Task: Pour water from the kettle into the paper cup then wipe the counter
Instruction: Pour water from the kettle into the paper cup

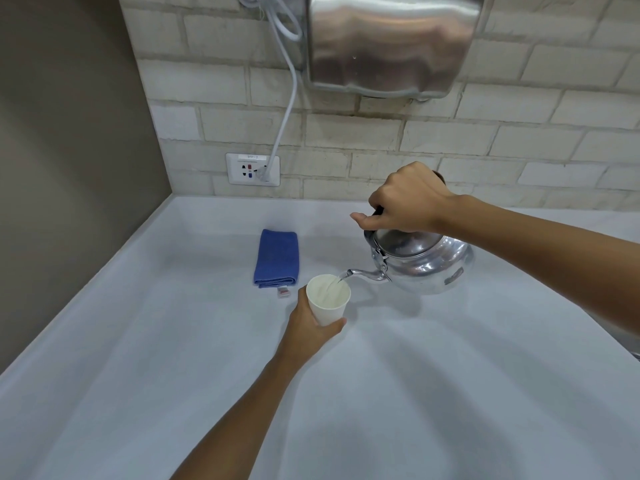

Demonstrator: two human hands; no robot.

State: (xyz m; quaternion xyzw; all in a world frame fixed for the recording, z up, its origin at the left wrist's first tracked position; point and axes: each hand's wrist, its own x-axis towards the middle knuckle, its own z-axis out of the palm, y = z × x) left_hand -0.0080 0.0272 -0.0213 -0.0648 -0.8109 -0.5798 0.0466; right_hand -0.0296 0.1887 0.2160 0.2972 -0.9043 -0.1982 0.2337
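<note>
Two hands engaged: right hand (pixel 408 199) clamped on the tilted polished-metal kettle (pixel 424 259) handle, left hand (pixel 311 323) wrapped around the white paper cup (pixel 329 299), lifted off the pale surface (pixel 450 393). We should keep the spout over the rim and level off early.

We count one metal kettle (pixel 420 263), one white paper cup (pixel 329 299) and one folded blue cloth (pixel 277 258) on one pale counter (pixel 173 358). We see two bare hands, the left hand (pixel 311 327) and the right hand (pixel 407 199). On the wall we count one socket plate (pixel 252 169), one white cable (pixel 289 98) and one steel dryer housing (pixel 391 39).
</note>
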